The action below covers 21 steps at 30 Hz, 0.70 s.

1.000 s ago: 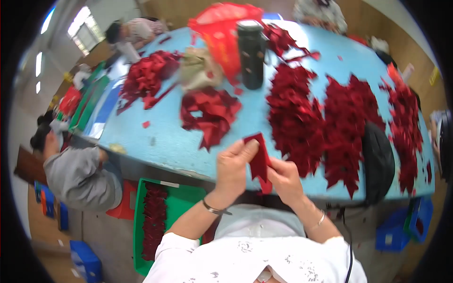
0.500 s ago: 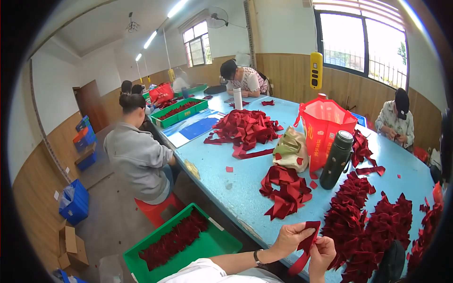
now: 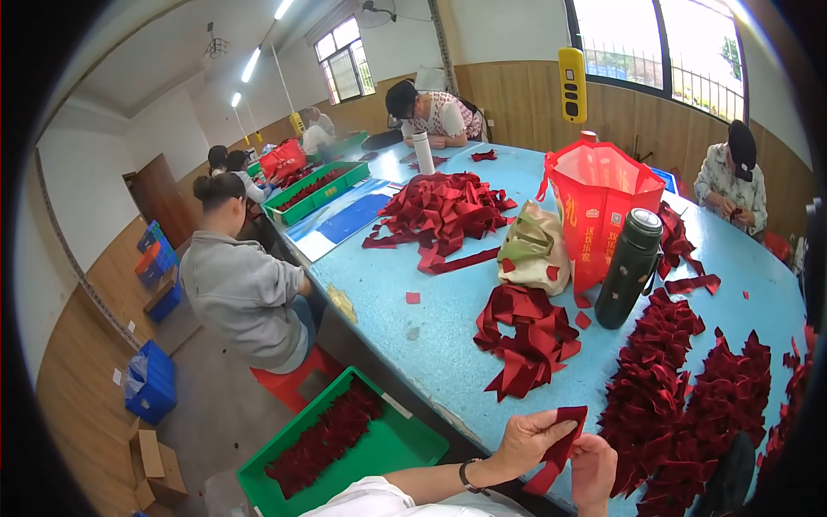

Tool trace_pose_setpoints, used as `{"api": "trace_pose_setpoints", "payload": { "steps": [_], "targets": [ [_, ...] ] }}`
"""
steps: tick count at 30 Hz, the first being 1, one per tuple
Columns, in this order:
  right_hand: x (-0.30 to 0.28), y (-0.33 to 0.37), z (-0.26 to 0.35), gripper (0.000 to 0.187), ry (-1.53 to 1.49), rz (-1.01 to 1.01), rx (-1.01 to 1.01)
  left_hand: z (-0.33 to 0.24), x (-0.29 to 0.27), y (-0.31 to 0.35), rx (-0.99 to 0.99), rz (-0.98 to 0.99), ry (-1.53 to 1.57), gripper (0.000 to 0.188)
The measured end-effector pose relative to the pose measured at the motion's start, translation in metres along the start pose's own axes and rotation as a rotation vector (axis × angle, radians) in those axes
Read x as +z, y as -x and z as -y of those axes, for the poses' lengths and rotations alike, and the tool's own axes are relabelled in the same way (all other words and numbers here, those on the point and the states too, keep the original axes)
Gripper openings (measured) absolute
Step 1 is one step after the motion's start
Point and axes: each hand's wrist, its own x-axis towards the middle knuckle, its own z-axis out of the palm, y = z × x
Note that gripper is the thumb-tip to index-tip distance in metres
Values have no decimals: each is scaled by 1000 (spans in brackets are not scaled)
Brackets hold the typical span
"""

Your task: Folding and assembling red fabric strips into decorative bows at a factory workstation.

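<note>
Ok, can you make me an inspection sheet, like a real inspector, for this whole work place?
Surface: light-blue table, worn along its near edge.
Job's things: red ribbon at the hands; loose ribbon pile beyond; ruffled dark-red row to the right.
Clutter: red bag, dark-green bottle, cloth bag, small red scrap.
Hands: left hand pinches the ribbon; right hand is beside it, grip unclear.
Cables: nothing seen near the hands.
Surroundings: green tray below the table edge; person in grey on a red stool.
</note>
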Motion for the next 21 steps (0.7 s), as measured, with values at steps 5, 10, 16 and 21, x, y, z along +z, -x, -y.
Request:
{"api": "trace_pose_setpoints", "payload": {
  "steps": [5, 10, 16, 21],
  "targets": [
    [-11, 0, 0, 18, 321, 178, -110, 14, 2, -2, 75, -32, -181, 20],
    [5, -5, 9, 9, 521, 60, -37, 12, 5, -10, 138, -68, -157, 18],
    [-5, -7, 6, 6, 554, 128, -82, 17, 0, -16, 53, -4, -163, 18],
    [-11, -2, -3, 4, 556, 110, -155, 11, 4, -22, 19, -71, 9, 16]
  ]
}}
